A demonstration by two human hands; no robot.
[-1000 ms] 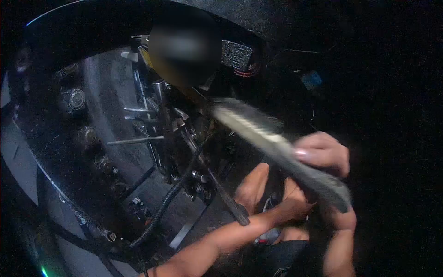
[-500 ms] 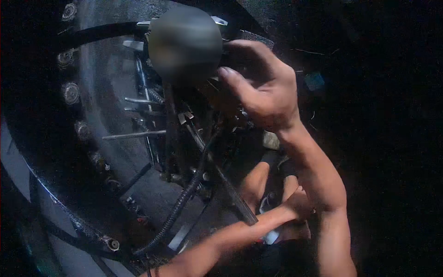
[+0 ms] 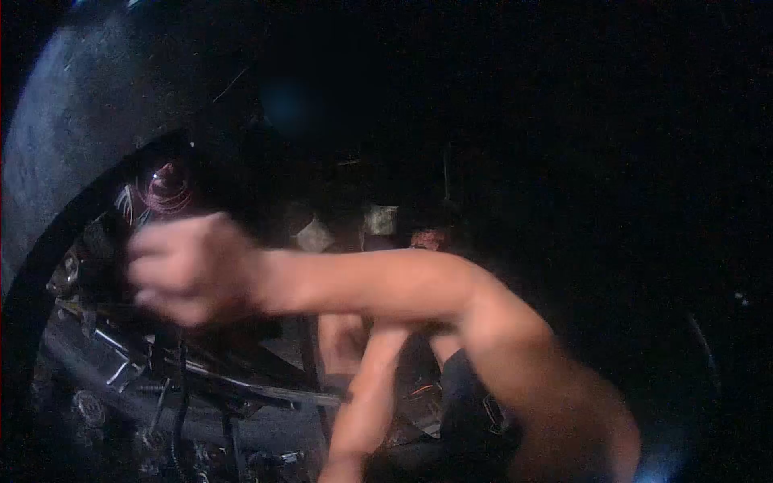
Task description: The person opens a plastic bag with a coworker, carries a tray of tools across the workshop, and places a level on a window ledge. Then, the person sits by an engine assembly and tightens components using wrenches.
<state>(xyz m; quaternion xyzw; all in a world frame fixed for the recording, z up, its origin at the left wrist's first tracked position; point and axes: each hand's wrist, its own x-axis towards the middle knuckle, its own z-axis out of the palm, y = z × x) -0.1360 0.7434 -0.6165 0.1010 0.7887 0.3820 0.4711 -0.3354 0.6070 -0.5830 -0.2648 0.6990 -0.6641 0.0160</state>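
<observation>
My right hand (image 3: 189, 270) is blurred at the left of the view, its fingers curled closed in front of dark metal parts. Whatever it may hold is hidden inside the fingers. Just above it lies a coil of reddish wires (image 3: 167, 197). My right forearm reaches across the middle of the view. My left forearm (image 3: 366, 406) comes up from the bottom edge and passes behind the right one, which hides my left hand.
Metal rods (image 3: 233, 385), a dark hose (image 3: 179, 410) and round fittings (image 3: 90, 408) fill the lower left, inside a curved dark rim (image 3: 50, 241). Pale blocks (image 3: 381, 220) and a reddish item (image 3: 427, 239) sit behind my right forearm. Bare legs show below.
The view has swung. My right hand has gone from open fingers to curled ones, farther left in view. The long grey and pale object it held a second ago is no longer visible.
</observation>
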